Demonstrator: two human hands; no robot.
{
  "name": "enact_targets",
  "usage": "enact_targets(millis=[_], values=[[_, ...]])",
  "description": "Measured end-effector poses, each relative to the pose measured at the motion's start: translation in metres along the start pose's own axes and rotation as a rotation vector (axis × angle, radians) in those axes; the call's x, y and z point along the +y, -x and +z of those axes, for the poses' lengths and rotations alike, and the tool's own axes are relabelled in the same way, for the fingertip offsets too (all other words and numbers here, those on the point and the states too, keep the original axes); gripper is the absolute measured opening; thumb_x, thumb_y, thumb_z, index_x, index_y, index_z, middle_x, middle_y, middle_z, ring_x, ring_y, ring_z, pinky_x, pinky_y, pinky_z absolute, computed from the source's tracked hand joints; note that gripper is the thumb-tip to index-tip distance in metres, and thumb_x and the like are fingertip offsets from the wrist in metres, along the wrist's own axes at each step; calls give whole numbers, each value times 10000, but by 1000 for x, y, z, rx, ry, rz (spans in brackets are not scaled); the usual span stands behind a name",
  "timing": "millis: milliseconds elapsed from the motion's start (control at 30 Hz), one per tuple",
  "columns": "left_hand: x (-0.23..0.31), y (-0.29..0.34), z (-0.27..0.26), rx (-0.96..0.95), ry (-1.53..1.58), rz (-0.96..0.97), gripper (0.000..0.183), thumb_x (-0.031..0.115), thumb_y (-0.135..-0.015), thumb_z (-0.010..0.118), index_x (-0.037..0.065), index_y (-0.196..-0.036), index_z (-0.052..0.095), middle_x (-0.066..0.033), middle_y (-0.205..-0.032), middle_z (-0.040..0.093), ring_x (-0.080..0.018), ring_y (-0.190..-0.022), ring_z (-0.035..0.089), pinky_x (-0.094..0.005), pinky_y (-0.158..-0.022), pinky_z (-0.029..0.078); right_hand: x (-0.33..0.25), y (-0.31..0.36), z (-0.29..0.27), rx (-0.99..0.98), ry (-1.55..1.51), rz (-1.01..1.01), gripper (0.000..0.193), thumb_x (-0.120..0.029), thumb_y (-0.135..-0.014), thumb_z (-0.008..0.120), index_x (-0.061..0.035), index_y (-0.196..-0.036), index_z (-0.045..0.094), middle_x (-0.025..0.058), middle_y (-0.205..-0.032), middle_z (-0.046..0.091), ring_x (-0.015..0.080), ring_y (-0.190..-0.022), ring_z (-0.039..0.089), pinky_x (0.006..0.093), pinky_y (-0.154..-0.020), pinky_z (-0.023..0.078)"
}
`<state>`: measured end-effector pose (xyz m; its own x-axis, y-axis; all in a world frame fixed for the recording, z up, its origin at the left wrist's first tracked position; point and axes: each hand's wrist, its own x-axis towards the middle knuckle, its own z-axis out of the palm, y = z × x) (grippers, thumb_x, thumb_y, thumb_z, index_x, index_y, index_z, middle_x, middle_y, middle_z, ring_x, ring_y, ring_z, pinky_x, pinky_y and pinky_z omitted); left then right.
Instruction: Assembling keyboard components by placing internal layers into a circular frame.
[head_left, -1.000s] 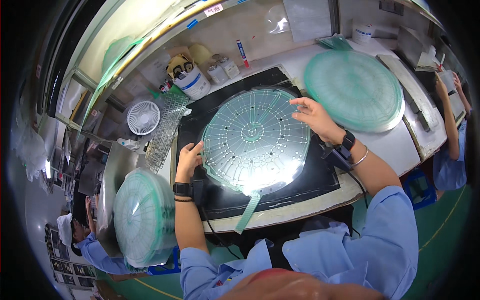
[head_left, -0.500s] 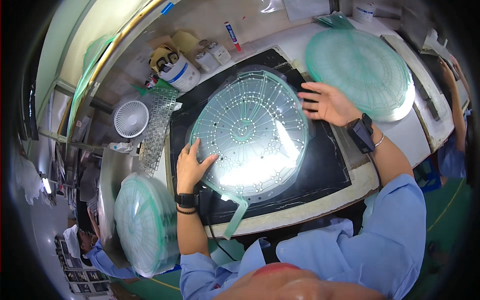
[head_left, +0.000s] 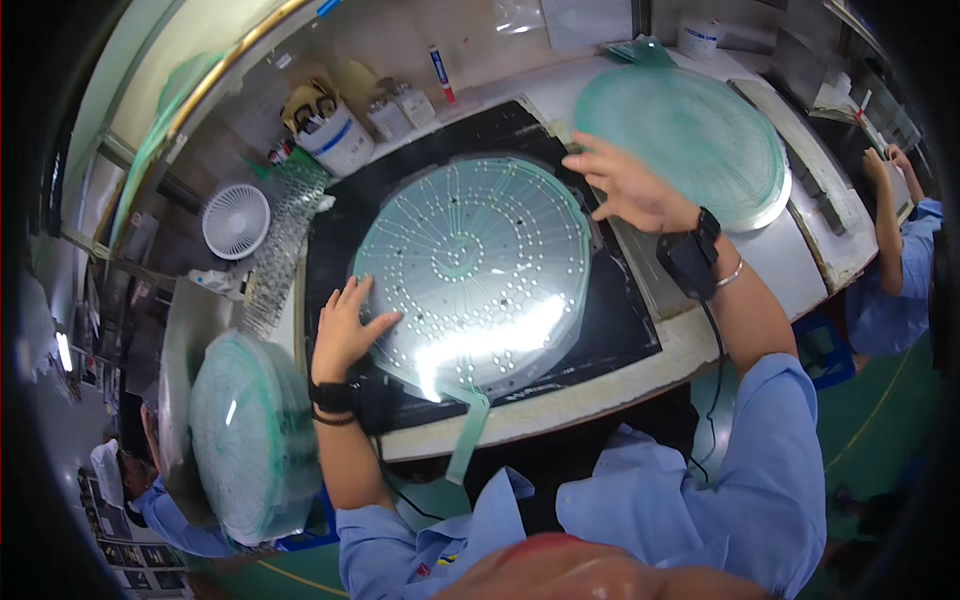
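Observation:
A large round, clear-and-green flexible circuit sheet [head_left: 470, 225] with rows of small pale dots lies on a black mat [head_left: 625, 325]. Its narrow green tail [head_left: 467, 440] reaches past the bench's near edge. My left hand [head_left: 345, 330] rests on the sheet's left rim, fingers extended and thumb apart. My right hand [head_left: 635, 190] is by the upper right rim with fingers spread and nothing in them; it looks raised off the surface. Bright glare covers the sheet's lower part.
Round green sheets are stacked on the bench at right [head_left: 680, 145], and another stack [head_left: 235, 430] stands at lower left. Behind the mat are a white tub [head_left: 338, 142] of tools, bottles [head_left: 400, 110] and a marker [head_left: 441, 75]. A small fan [head_left: 236, 222] is at left. Co-workers sit on both sides.
The whole view has shifted, moving the scene leftward. My right hand has moved slightly farther back along the sheet's rim, its fingers more spread. My left hand keeps its place on the sheet.

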<state>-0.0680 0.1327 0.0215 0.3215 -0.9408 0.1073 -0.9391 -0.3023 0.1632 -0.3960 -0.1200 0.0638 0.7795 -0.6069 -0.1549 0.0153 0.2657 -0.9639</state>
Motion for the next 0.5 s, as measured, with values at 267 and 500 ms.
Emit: enact_targets(millis=[267, 500], values=[[1, -2, -1, -47, 67, -37, 745, 486, -695, 682, 102, -1294, 458, -190, -1337, 421, -429, -1195, 406, -428, -1003, 337, 1, -12, -28, 64, -214, 74, 798, -335, -831, 606, -86, -1424, 135, 224, -1460, -27, 412, -1350, -6, 662, -892, 341], [-1, -2, 0, -42, 75, -43, 755, 491, -691, 687, 105, -1297, 455, -192, -1340, 417, -405, -1220, 388, -425, -1006, 335, 4, -17, -23, 8, -270, 181, 766, -343, -857, 582, -67, -1410, 130, 202, -1437, 36, 354, -1210, 373, 523, -852, 441]])
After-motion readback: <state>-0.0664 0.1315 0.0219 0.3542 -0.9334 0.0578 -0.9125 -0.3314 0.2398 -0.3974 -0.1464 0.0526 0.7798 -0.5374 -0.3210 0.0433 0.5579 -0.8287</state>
